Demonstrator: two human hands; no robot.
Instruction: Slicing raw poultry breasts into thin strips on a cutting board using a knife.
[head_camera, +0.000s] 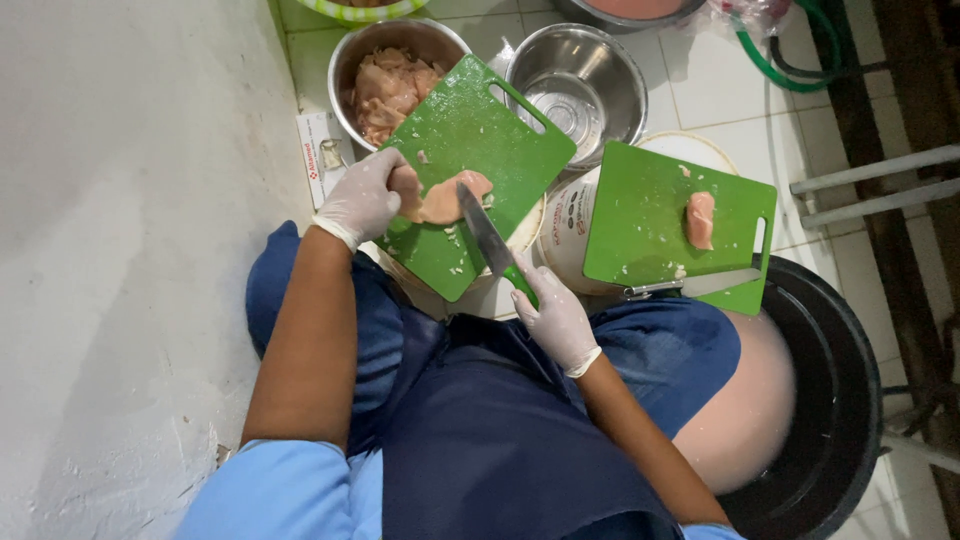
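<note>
A raw piece of chicken (448, 198) lies on a green cutting board (470, 140) in front of me. My left hand (362, 198), in a white glove, presses on the left end of the meat. My right hand (552, 312), also gloved, grips the green handle of a knife (484, 230). The blade rests across the right side of the meat. Small scraps of meat dot the board.
A steel bowl (345, 60) of cut chicken stands behind the board, an empty steel bowl (620, 70) to its right. A second green board (640, 230) carries a small meat piece (700, 220) and another knife (690, 286). A black tub (850, 400) holds cloudy water at the right.
</note>
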